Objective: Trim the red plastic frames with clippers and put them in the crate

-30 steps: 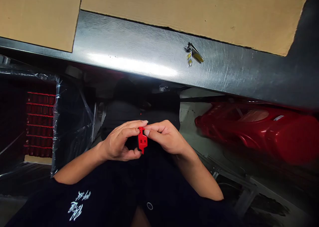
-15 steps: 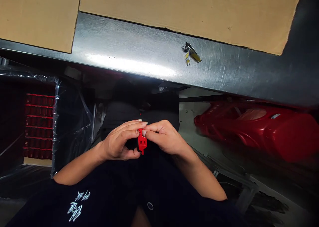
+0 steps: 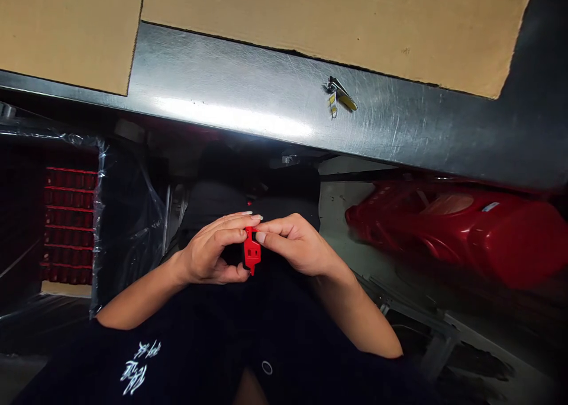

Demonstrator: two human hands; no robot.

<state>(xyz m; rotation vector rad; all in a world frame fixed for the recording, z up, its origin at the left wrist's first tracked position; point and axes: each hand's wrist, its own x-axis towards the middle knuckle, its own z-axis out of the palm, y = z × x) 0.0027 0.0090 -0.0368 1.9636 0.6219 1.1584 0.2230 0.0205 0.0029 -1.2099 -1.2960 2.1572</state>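
My left hand (image 3: 213, 252) has hold of a small red piece (image 3: 252, 257) — its fingers half curled, a roomy gap between the upper tips and the lower one, with the piece upright across that gap. On my right hand (image 3: 302, 246) the thumb and forefinger are drawn nearly together at the piece's upper end; I cannot tell whether they grip it or only touch it.

The piece is on my side of the metal counter (image 3: 222, 73), apart from its near edge. On the counter lie some clippers (image 3: 341, 95) with yellow on them, a left cardboard sheet (image 3: 66, 32) and a wider cardboard sheet (image 3: 337, 26). On my side of the counter, to the left — rows of red parts (image 3: 70, 226) beside clear plastic (image 3: 100, 215); to the right, a big glossy red shell (image 3: 461, 233).
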